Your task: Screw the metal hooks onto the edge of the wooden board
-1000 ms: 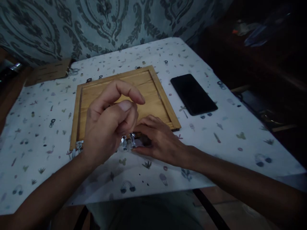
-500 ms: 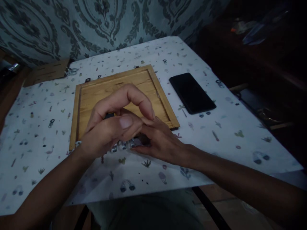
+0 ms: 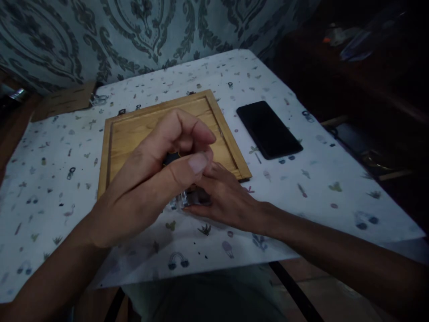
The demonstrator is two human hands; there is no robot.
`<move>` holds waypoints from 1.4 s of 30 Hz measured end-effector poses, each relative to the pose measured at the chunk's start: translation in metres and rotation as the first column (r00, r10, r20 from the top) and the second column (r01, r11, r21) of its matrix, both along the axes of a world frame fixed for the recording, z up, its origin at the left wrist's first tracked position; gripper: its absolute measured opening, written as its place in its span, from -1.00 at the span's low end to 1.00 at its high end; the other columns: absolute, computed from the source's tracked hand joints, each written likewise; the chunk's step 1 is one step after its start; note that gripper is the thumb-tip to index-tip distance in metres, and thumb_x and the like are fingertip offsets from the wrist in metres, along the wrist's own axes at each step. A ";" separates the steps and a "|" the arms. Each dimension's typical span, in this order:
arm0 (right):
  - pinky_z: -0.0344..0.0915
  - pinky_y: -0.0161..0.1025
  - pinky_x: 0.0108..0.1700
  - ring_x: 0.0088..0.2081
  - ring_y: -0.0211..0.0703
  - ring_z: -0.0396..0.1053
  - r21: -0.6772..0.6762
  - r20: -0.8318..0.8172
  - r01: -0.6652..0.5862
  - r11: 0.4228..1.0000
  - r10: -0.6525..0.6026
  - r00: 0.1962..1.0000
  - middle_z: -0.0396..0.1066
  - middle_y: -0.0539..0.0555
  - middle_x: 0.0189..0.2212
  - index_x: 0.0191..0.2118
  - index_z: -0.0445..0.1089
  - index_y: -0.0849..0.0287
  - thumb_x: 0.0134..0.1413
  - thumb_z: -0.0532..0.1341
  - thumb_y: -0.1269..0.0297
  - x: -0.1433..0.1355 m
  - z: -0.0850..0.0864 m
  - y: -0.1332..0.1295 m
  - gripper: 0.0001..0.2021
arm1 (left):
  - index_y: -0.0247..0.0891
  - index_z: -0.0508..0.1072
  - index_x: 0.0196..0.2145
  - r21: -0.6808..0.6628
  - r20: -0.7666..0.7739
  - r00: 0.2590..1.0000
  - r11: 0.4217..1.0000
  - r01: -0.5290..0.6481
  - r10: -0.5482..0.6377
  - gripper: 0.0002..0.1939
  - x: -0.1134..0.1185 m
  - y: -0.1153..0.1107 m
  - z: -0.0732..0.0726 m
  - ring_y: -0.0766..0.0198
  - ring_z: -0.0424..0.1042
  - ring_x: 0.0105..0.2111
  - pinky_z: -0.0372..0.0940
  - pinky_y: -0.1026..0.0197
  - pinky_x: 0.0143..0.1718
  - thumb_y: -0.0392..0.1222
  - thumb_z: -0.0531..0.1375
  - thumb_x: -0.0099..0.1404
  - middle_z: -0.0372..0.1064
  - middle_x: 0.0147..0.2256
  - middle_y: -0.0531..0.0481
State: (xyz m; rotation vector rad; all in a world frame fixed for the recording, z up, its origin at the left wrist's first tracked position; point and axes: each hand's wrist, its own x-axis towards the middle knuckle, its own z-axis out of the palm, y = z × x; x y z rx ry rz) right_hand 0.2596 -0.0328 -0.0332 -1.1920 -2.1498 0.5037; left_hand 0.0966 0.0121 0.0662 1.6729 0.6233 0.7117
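My left hand is raised over the near edge of a framed wooden board, thumb and fingers curled inward. In the gap behind its thumb shows a bit of a black object with a yellow edge, mostly hidden by the fingers. My right hand rests low at the board's near side, its fingers largely covered by the left. Its thumb lies along a clear, shiny piece with silvery bands, partly hidden. Fingertips of both hands overlap in view; whether they touch, I cannot tell.
A black phone lies right of the board on a white patterned tablecloth. Brown cardboard with a shiny wire-like item is at the back left. A patterned wall or curtain borders the table's far side.
My left hand has shifted right and up toward the camera, its thumb and index tips now nearer my right hand. The black-and-yellow object has moved right with it. My right hand stays put.
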 end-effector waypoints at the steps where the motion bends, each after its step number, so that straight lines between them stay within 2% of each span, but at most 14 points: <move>1: 0.29 0.00 -0.08 -0.13 0.06 0.33 -0.003 -0.003 -0.005 1.000 0.005 1.000 0.42 0.20 -0.21 -0.14 0.46 0.31 0.08 0.37 0.14 0.000 0.000 0.000 -0.66 | -0.19 0.45 -0.17 -0.023 0.020 0.999 0.999 -0.041 0.041 -0.86 0.001 -0.003 0.000 0.26 0.40 -0.32 0.32 0.27 -0.32 -0.24 0.15 0.33 0.38 -0.33 0.02; 3: 0.28 0.00 -0.08 -0.13 0.06 0.32 -0.008 -0.009 -0.016 1.000 0.016 1.000 0.42 0.19 -0.22 -0.15 0.46 0.29 0.09 0.35 0.12 0.001 0.000 0.000 -0.67 | -0.20 0.45 -0.21 -0.074 0.120 0.988 0.993 -0.092 0.100 -0.89 0.005 -0.008 -0.002 0.29 0.35 -0.41 0.28 0.28 -0.40 -0.27 0.17 0.30 0.35 -0.40 0.04; 7: 0.26 -0.02 -0.11 -0.16 0.03 0.30 -0.004 -0.002 -0.018 1.000 0.018 1.000 0.43 0.17 -0.21 -0.14 0.44 0.27 0.12 0.32 0.08 0.001 -0.002 0.001 -0.66 | -0.19 0.44 -0.28 -0.118 0.321 0.937 0.988 -0.103 0.136 -0.89 0.013 -0.013 -0.010 0.38 0.09 -0.62 0.09 0.28 -0.56 -0.35 0.18 0.24 0.14 -0.60 0.15; 11: 0.25 -0.01 -0.10 -0.14 0.05 0.30 -0.010 0.005 -0.016 1.000 0.016 1.000 0.44 0.19 -0.18 -0.12 0.45 0.27 0.13 0.32 0.06 0.001 -0.002 0.001 -0.64 | -0.19 0.44 -0.31 -0.124 0.313 0.940 0.987 -0.104 0.138 -0.87 0.016 -0.012 -0.011 0.43 -0.03 -0.70 0.00 0.30 -0.63 -0.38 0.14 0.28 0.05 -0.66 0.20; 14: 0.27 0.01 -0.07 -0.12 0.05 0.31 -0.026 0.005 -0.028 0.999 0.028 1.000 0.45 0.18 -0.16 -0.08 0.45 0.23 0.14 0.31 0.06 0.001 0.000 0.001 -0.64 | -0.21 0.45 -0.32 -0.129 0.314 0.945 0.990 -0.050 0.089 -0.88 0.016 -0.009 -0.010 0.47 -0.12 -0.74 -0.06 0.31 -0.68 -0.29 0.13 0.36 -0.02 -0.69 0.22; 17: 0.27 0.02 -0.07 -0.10 0.06 0.30 -0.044 0.002 -0.037 0.998 0.037 0.999 0.44 0.21 -0.14 -0.07 0.45 0.26 0.15 0.31 0.11 0.002 0.002 0.001 -0.66 | -0.21 0.46 -0.34 -0.109 0.330 0.941 0.993 -0.040 0.074 -0.87 0.016 -0.007 -0.010 0.48 -0.13 -0.77 -0.07 0.31 -0.71 -0.23 0.15 0.37 -0.05 -0.70 0.22; 21: 0.27 0.04 -0.04 -0.09 0.07 0.30 -0.060 0.001 -0.042 0.997 0.042 0.999 0.43 0.21 -0.15 -0.06 0.46 0.26 0.16 0.30 0.11 0.001 0.003 0.001 -0.66 | -0.25 0.48 -0.33 -0.118 0.338 0.938 0.992 -0.041 0.079 -0.86 0.017 -0.006 -0.012 0.52 -0.14 -0.75 -0.06 0.35 -0.70 -0.30 0.13 0.36 -0.06 -0.70 0.23; 24: 0.27 0.01 -0.07 -0.12 0.05 0.29 -0.047 0.015 -0.032 0.998 0.033 0.999 0.43 0.18 -0.17 -0.08 0.45 0.24 0.16 0.30 0.10 0.001 0.002 0.001 -0.67 | -0.25 0.49 -0.35 -0.104 0.351 0.934 0.994 -0.026 0.061 -0.78 0.019 -0.004 -0.010 0.53 -0.10 -0.76 -0.03 0.40 -0.70 -0.40 0.07 0.34 -0.05 -0.70 0.22; 26: 0.26 -0.02 -0.10 -0.15 0.02 0.29 -0.031 0.009 -0.030 0.999 0.030 1.000 0.42 0.16 -0.20 -0.09 0.45 0.23 0.14 0.32 0.07 0.002 0.000 0.001 -0.66 | -0.24 0.49 -0.40 -0.102 0.354 0.927 0.991 -0.090 0.120 -0.72 0.021 -0.004 -0.004 0.53 -0.08 -0.77 -0.04 0.41 -0.73 -0.45 0.04 0.32 -0.04 -0.71 0.21; 29: 0.25 -0.04 -0.11 -0.14 0.03 0.29 -0.015 -0.012 -0.035 0.999 0.034 0.999 0.43 0.17 -0.20 -0.07 0.44 0.25 0.11 0.34 0.04 0.003 -0.003 0.002 -0.60 | -0.25 0.45 -0.52 -0.116 0.343 0.900 0.963 -0.243 0.269 -0.63 0.022 -0.006 0.007 0.51 -0.08 -0.79 -0.08 0.36 -0.77 -0.49 -0.01 0.33 0.00 -0.71 0.18; 31: 0.25 -0.04 -0.10 -0.13 0.04 0.29 -0.016 -0.017 -0.036 0.999 0.036 0.999 0.44 0.18 -0.18 -0.06 0.44 0.25 0.10 0.34 0.04 0.003 -0.003 0.002 -0.59 | -0.26 0.41 -0.56 -0.106 0.362 0.883 0.954 -0.279 0.299 -0.57 0.022 -0.006 0.011 0.51 -0.10 -0.80 -0.10 0.35 -0.79 -0.52 -0.06 0.34 -0.01 -0.72 0.17; 34: 0.26 -0.04 -0.10 -0.13 0.03 0.30 -0.009 -0.025 -0.031 0.999 0.031 0.999 0.44 0.18 -0.19 -0.07 0.44 0.25 0.09 0.35 0.05 0.003 -0.003 0.002 -0.60 | -0.26 0.45 -0.51 -0.081 0.412 0.861 0.954 -0.289 0.296 -0.62 0.021 -0.006 0.005 0.47 -0.11 -0.78 -0.13 0.34 -0.79 -0.49 -0.02 0.35 -0.04 -0.73 0.17; 38: 0.26 -0.03 -0.09 -0.14 0.03 0.32 0.016 -0.024 -0.028 0.999 0.029 0.999 0.46 0.18 -0.20 -0.06 0.45 0.27 0.07 0.36 0.03 0.002 -0.004 0.002 -0.57 | -0.25 0.46 -0.45 -0.094 0.396 0.854 0.940 -0.328 0.338 -0.71 0.021 -0.005 -0.008 0.44 -0.08 -0.72 -0.08 0.31 -0.74 -0.46 0.05 0.34 0.00 -0.69 0.15; 42: 0.27 -0.03 -0.10 -0.14 0.04 0.32 0.013 -0.008 -0.025 1.000 0.025 1.000 0.46 0.19 -0.19 -0.08 0.46 0.29 0.06 0.38 0.05 0.002 -0.004 0.002 -0.57 | -0.23 0.45 -0.44 -0.111 0.361 0.846 0.919 -0.377 0.391 -0.71 0.022 -0.008 -0.010 0.42 -0.06 -0.69 -0.05 0.29 -0.69 -0.46 0.05 0.34 0.01 -0.66 0.14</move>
